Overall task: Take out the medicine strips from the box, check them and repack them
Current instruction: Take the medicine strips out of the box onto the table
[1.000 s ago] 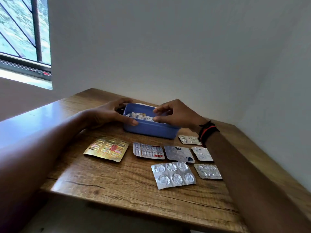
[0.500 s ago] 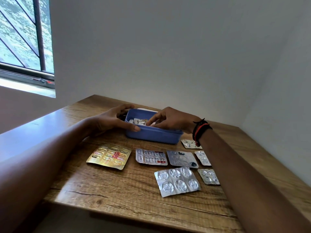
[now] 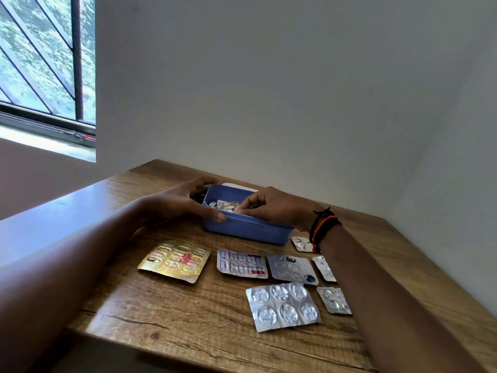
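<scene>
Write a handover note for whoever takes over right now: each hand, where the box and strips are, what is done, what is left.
Left hand grips the blue box at its left end, steadying it on the table.
Right hand reaches into the box and appears to pinch one of the boxed strips.
Done: seven strips lie out in front of the box, from the gold strip to the six-blister strip.
Left: empty the box, check every strip, repack.
</scene>
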